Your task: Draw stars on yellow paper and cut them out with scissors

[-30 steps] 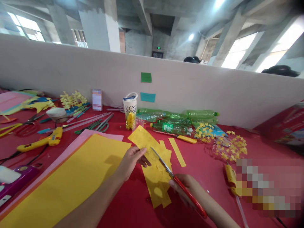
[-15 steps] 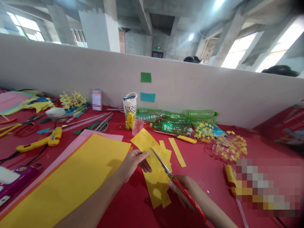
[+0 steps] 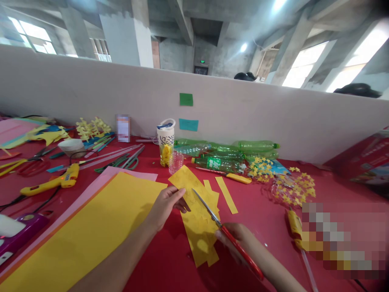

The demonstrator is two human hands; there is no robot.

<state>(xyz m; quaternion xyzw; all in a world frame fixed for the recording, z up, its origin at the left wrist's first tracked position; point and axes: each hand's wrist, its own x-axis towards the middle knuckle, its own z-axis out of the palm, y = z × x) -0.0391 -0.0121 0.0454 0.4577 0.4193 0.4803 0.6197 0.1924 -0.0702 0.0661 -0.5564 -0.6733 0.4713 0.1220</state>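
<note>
My left hand (image 3: 166,205) pinches the left edge of a yellow paper piece (image 3: 189,180) that bears faint drawn lines. Around the red handles of the scissors (image 3: 241,250) my right hand (image 3: 238,239) is closed. The scissors' blades look closed or nearly so, pointing up and left across the yellow paper; whether they touch it I cannot tell. Under the held piece lie more yellow paper pieces (image 3: 197,247). One separate yellow strip (image 3: 226,195) rests to the right.
Large yellow sheets (image 3: 100,227) lie at left near a yellow glue gun (image 3: 65,178). Behind stand a white-and-clear cup (image 3: 165,142) and several green bottles (image 3: 225,162) on their sides. Cut yellow stars (image 3: 299,188) and another glue gun (image 3: 294,225) are at right, with a partition (image 3: 243,109) behind.
My left hand has shifted slightly left and up along the paper's edge. The held paper has moved a little, while the right hand and scissors are nearly unchanged.
</note>
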